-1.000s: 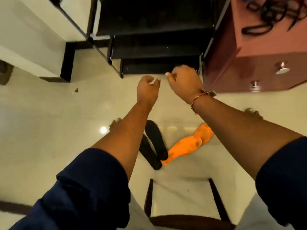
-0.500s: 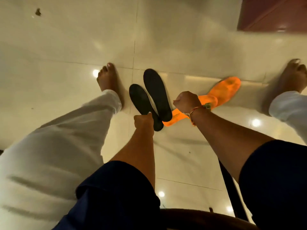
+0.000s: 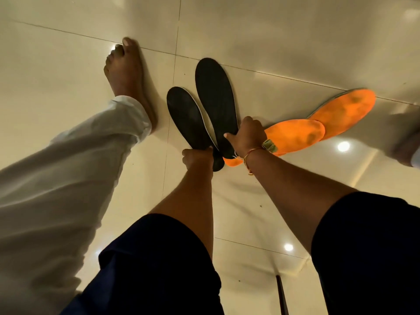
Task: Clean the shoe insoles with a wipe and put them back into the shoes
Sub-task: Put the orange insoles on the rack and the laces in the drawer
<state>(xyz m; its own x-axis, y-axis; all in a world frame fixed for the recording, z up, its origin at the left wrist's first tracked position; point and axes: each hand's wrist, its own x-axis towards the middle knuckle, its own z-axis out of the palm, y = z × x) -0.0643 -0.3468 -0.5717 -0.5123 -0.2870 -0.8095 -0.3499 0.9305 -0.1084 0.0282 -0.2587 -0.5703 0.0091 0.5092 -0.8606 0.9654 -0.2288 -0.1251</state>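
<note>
Here, left hand [image 3: 197, 155], right hand [image 3: 248, 135], gripping insoles [image 3: 213, 92]

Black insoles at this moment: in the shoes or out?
Out. Both black insoles lie bare on the tiled floor, heel ends held by the left hand and right hand; no shoe is in view.

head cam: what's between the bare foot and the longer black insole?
The shorter black insole, its heel end held by the left hand; otherwise bare floor tile. Head view shows it.
</note>
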